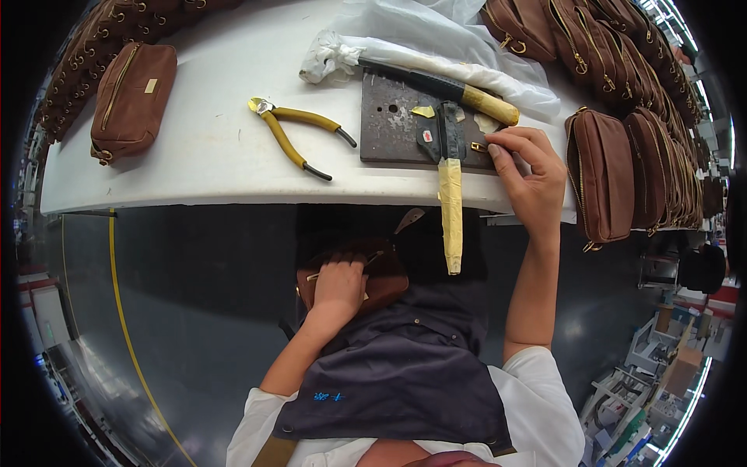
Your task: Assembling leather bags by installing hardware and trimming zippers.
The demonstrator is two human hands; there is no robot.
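My left hand [340, 289] is closed over a brown zipped pouch [384, 289] in my lap, its fingers hiding part of the pouch and zip. Over the dark metal plate [381, 140] on the table, my right hand [535, 175] has thumb and forefinger pinched at a small gold-coloured metal piece [477, 146] by the plate's right side. Just left of those fingertips lies a hammer [451, 210], its head on the plate and its yellow-taped handle jutting past the table's front edge. Behind it rests a black tool handle [412, 80] with a yellow end.
Yellow-handled cutting pliers [299, 140] lie left of the plate. One brown pouch [134, 101] sits farther left, and rows of pouches [607, 175] stand at the right. Crumpled white plastic [436, 31] covers the back. The white table [210, 175] ends above my lap.
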